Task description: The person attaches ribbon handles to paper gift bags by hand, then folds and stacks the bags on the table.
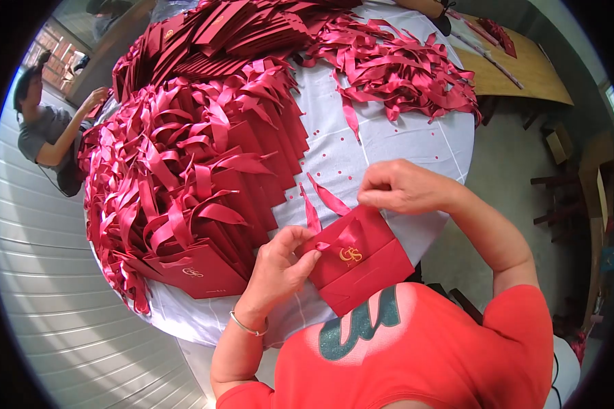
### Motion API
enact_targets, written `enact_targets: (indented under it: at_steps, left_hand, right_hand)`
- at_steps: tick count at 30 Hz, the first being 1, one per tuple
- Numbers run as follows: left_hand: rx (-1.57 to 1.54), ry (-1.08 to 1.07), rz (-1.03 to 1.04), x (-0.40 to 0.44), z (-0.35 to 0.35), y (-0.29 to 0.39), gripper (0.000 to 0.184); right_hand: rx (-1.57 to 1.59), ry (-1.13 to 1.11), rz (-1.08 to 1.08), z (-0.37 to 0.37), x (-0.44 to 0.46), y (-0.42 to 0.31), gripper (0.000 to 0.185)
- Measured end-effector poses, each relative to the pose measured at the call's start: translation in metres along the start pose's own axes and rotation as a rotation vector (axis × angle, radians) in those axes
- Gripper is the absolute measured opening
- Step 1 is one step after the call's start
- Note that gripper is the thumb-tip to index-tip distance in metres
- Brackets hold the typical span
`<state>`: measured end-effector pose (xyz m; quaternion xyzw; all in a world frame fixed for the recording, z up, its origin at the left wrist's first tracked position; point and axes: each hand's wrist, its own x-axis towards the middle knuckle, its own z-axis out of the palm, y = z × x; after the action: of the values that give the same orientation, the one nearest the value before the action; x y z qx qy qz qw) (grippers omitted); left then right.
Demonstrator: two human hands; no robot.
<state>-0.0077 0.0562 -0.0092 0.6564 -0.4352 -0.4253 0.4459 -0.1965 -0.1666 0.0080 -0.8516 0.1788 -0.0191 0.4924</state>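
Apparently seating ribbon [329, 195] on red bag [378, 262].
Holding it at near edge of bench [419, 146]; clamping its side with left hand [278, 267], with right hand [406, 187] fingertips together at top corner, cannot tell on what. Seems to call next for steadying bag, drawing ribbon even.

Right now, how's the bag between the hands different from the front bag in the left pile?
The held bag has the left hand gripping it and the right hand at its corner; the front bag rests against other bags. The held bag shows a folded bottom panel; the front bag shows a smoother face. Both are red with gold lettering.
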Motion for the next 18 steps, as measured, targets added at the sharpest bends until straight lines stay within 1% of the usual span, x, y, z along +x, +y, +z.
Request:
enact_targets:
  at_steps: [1,2,4,5,6,7,8,10,12,13,14,16,17,18]
  left_hand:
    - [-0.068,0.008,-0.048,0.0,0.002,0.002,0.024]
    - [-0.06,0.013,-0.046,0.001,0.004,0.007,0.024]
    - [0.072,0.025,-0.035,0.001,0.01,0.017,0.021]
    - [0.128,0.02,-0.027,0.003,0.011,0.019,0.02]
    - [0.184,0.017,-0.018,0.007,0.011,0.022,0.019]
    - [0.337,-0.017,-0.029,0.011,0.009,0.041,0.02]
    - [0.458,-0.046,0.079,0.019,0.007,0.05,0.02]
    - [0.611,-0.164,0.195,0.042,0.004,0.071,0.022]
    - [0.749,-0.266,0.191,0.064,0.009,0.096,0.022]
    - [0.792,-0.331,0.169,0.074,0.016,0.108,0.023]
    - [0.795,-0.338,0.175,0.084,0.021,0.106,0.023]
    - [0.985,-0.471,0.394,0.101,0.03,0.096,0.022]
    - [1.045,-0.517,0.409,0.104,0.034,0.098,0.022]
    - [1.047,-0.533,0.412,0.106,0.035,0.095,0.022]
  right_hand:
    - [0.045,0.004,-0.049,-0.001,-0.008,0.001,0.02]
    - [0.048,0.006,-0.059,0.0,-0.011,0.004,0.02]
    - [0.055,0.077,-0.11,0.005,-0.019,0.013,0.022]
    - [0.059,0.079,-0.116,0.006,-0.024,0.013,0.022]
    - [0.1,0.079,-0.068,0.007,-0.027,0.012,0.02]
    - [0.141,0.077,-0.019,0.008,-0.031,0.012,0.017]
    - [0.144,0.072,-0.026,0.009,-0.037,0.012,0.017]
    - [0.451,0.089,0.115,0.013,-0.049,0.014,0.012]
    - [0.499,0.075,0.168,0.016,-0.066,0.009,0.009]
    - [0.489,0.083,0.133,0.021,-0.074,0.008,0.011]
    - [0.427,0.05,0.115,0.023,-0.082,0.006,0.011]
    - [0.299,-0.003,0.083,0.022,-0.095,0.003,0.012]
    - [0.311,0.009,0.089,0.022,-0.097,0.008,0.012]
    - [0.195,0.126,0.004,0.022,-0.098,0.015,0.013]
